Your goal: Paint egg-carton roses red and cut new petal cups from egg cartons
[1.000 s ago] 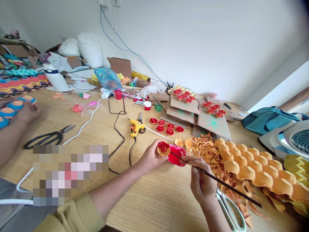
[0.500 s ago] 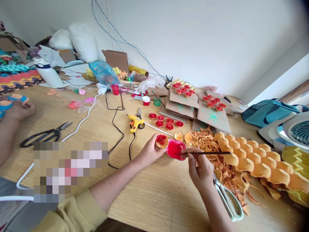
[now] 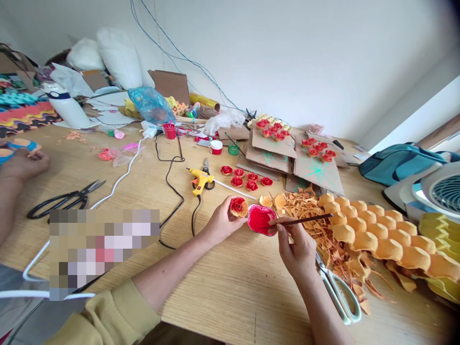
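Between the fingers of my left hand [image 3: 223, 221] is a paper flower [image 3: 238, 207], its inner petals red and its outer ones still bare orange. My right hand [image 3: 297, 244] grips a thin dark paintbrush [image 3: 309, 219], whose tip dips into a small dish of red paint [image 3: 259, 220]. The dish sits on the table right beside the flower. Two unpainted orange petal cups [image 3: 266, 201] lie just behind the dish. Farther back, several finished red paper flowers [image 3: 252, 185] are grouped on the wood.
Orange egg trays [image 3: 377, 230] and scraps [image 3: 312, 215] cover the right side, with pale-handled scissors [image 3: 339, 292] near my right wrist. A yellow glue gun [image 3: 201, 181] and black scissors [image 3: 64, 199] lie left. Cardboard sheets [image 3: 319, 172] hold more flowers. Another person's hand [image 3: 32, 163] is at far left.
The brush has tilted, its rear end rising and shifting left, with its tip in the paint dish. My left hand has turned the flower slightly; it remains held.
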`<state>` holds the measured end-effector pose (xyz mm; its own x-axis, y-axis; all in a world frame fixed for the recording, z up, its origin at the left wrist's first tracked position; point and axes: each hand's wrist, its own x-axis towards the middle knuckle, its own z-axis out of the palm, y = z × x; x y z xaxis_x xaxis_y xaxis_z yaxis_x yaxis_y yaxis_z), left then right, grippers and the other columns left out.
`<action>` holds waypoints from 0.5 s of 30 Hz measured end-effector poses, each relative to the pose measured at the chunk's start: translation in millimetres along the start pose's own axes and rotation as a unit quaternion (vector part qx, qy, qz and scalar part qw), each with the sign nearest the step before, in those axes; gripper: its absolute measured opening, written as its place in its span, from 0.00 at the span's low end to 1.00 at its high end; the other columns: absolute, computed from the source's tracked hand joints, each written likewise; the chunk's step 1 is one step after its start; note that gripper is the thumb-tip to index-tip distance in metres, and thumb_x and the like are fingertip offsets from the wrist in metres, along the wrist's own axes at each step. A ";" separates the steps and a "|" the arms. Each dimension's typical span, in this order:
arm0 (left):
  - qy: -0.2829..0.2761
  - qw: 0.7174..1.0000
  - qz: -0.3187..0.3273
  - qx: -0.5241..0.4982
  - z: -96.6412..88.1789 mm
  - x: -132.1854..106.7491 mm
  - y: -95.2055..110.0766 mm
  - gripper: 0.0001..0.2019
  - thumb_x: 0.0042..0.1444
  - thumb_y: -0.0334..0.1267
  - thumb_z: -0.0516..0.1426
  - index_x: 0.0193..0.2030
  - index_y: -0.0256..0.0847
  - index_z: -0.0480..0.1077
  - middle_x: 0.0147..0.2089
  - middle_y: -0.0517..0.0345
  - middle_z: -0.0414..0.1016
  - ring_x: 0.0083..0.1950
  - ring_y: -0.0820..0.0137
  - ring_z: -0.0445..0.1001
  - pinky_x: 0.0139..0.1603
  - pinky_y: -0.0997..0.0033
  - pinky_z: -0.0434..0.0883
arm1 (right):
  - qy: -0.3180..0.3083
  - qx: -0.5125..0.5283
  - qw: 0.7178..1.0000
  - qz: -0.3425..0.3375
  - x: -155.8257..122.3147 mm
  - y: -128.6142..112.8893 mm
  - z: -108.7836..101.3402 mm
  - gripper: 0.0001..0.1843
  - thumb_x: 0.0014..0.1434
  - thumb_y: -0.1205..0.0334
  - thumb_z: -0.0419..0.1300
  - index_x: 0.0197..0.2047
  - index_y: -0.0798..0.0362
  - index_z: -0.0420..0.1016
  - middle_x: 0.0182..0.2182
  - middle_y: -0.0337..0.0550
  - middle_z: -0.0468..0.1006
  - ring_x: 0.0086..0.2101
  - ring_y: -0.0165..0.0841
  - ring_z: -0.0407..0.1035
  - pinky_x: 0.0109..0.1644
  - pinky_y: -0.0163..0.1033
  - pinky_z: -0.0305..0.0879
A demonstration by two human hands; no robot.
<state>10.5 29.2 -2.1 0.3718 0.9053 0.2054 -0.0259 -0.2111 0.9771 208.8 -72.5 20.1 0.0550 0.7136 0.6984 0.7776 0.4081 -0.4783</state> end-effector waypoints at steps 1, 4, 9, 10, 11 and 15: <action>0.001 1.000 -0.005 -0.010 -0.4 0.5 0.3 0.23 0.51 0.36 0.68 0.52 0.40 0.68 0.48 0.54 0.78 0.49 0.65 0.78 0.55 0.66 0.74 | 0.009 0.007 1.000 0.009 -1.0 0.6 -0.5 0.06 0.72 0.61 0.56 0.44 0.48 0.74 0.34 0.42 0.85 0.31 0.35 0.81 0.36 0.38 0.75; -0.001 0.998 -0.026 -0.055 -2.3 1.5 4.7 0.23 0.50 0.38 0.69 0.50 0.40 0.68 0.46 0.55 0.77 0.48 0.66 0.77 0.54 0.66 0.74 | 0.035 0.051 0.997 0.038 -3.1 1.4 -2.1 0.05 0.72 0.62 0.57 0.46 0.48 0.74 0.37 0.43 0.85 0.33 0.36 0.82 0.38 0.39 0.77; -0.035 0.982 -0.058 -0.175 -8.1 -1.5 20.9 0.24 0.47 0.42 0.71 0.49 0.41 0.71 0.52 0.51 0.79 0.51 0.65 0.77 0.53 0.67 0.71 | 0.047 0.121 0.989 0.075 -2.1 -0.8 -2.5 0.06 0.73 0.62 0.55 0.46 0.48 0.74 0.41 0.45 0.85 0.33 0.36 0.82 0.37 0.40 0.78; -0.051 0.975 -0.065 -0.206 -9.0 -2.6 23.5 0.23 0.48 0.43 0.71 0.49 0.41 0.71 0.54 0.50 0.79 0.49 0.66 0.78 0.49 0.68 0.71 | 0.052 0.129 0.987 0.082 -1.8 -0.6 -2.1 0.06 0.73 0.62 0.55 0.46 0.48 0.74 0.40 0.44 0.85 0.33 0.36 0.82 0.36 0.39 0.78; -0.069 0.967 -0.073 -0.236 -9.8 -3.6 25.4 0.23 0.48 0.45 0.71 0.48 0.42 0.71 0.54 0.49 0.79 0.46 0.67 0.78 0.44 0.69 0.71 | 0.057 0.140 0.985 0.088 -1.7 -0.1 -1.7 0.06 0.73 0.62 0.55 0.46 0.48 0.74 0.39 0.44 0.85 0.32 0.36 0.82 0.35 0.39 0.78; -0.122 0.942 -0.099 -0.295 -10.0 -5.7 27.9 0.24 0.49 0.52 0.70 0.45 0.42 0.69 0.40 0.52 0.80 0.35 0.70 0.74 0.34 0.70 0.65 | 0.073 0.200 0.970 0.117 -2.1 3.7 -0.3 0.06 0.73 0.59 0.56 0.45 0.48 0.74 0.38 0.45 0.85 0.31 0.37 0.82 0.33 0.40 0.78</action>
<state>-1.6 21.8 24.5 0.6240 0.7784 0.0679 -0.4192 0.2602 0.8698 211.8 -72.7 17.0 0.3113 0.7369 0.6001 0.4301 0.4539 -0.7804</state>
